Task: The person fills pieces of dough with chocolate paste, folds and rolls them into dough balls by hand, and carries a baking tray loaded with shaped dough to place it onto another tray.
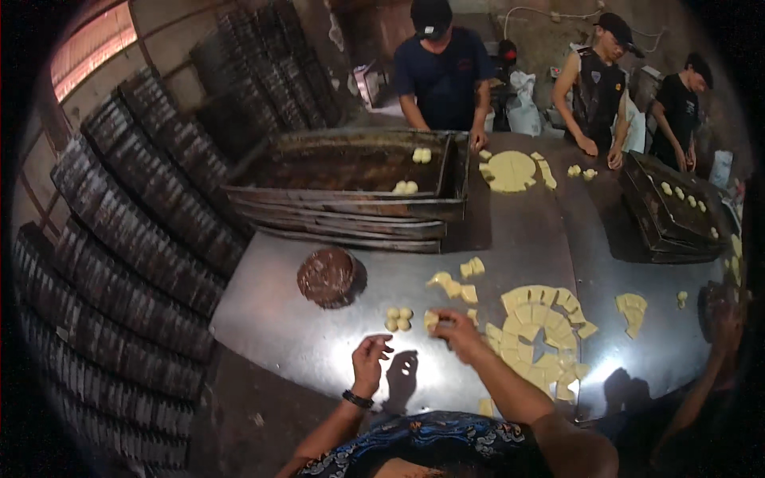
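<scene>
My right hand (459,332) pinches a small piece of yellow dough (431,320) between thumb and fingertips, just above the metal table (279,319). Left of it, my left hand (369,365) is raised with its fingers loosely bent and apart, and I see nothing in it. Directly beyond my hands sits a tight cluster of several round dough balls (398,319). A round bowl of glossy brown filling (327,276) stands farther left. Loose dough pieces (456,288) lie past my right hand. To the right, flat dough cut into wedges and blocks (532,334) forms a broken ring.
Stacked dark baking trays (335,209) stand at the table's far left, a few dough balls (406,187) in the top one. Another tray stack (673,211) is at right. Tall tray piles (119,263) line the left. Several people work across the table around a dough disc (511,171).
</scene>
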`<state>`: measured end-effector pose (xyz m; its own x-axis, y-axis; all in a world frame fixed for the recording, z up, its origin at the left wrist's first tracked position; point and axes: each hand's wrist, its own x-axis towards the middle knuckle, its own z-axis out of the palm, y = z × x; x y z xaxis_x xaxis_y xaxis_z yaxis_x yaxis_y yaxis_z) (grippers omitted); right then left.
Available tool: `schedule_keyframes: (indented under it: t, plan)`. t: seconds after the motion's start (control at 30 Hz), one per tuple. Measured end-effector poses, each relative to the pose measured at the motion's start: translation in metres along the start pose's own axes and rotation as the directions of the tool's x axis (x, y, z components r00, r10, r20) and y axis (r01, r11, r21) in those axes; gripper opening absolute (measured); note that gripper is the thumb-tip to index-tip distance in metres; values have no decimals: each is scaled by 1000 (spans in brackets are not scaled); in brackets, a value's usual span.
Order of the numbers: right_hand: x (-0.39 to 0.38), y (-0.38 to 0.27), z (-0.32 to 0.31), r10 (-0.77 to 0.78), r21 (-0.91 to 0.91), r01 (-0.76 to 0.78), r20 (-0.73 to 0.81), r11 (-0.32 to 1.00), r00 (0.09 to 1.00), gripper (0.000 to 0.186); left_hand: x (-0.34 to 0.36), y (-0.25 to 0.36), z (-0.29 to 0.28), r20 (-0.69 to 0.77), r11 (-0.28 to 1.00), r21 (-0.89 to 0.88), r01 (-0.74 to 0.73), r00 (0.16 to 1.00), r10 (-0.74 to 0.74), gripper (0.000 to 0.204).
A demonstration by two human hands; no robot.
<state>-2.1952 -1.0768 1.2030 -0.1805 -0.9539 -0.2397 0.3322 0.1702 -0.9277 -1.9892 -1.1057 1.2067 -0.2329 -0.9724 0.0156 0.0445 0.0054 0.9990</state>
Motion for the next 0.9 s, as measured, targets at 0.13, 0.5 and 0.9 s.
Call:
schedule_keyframes:
  t: [0.13,0.5,0.9]
  plan:
    - [-13,6,22,-39,195,22,83,981,996,35,-2,13,2,7,998,14,59,998,-59,24]
    - [-7,-23,59,-190,155,191,-23,969,982,30,14,30,7,-71,995,-68,-73,995,68,23]
    - [-35,6,100,-126,-132,135,75,982,989,20,10,37,13,-336,975,35,-220,916,218,20]
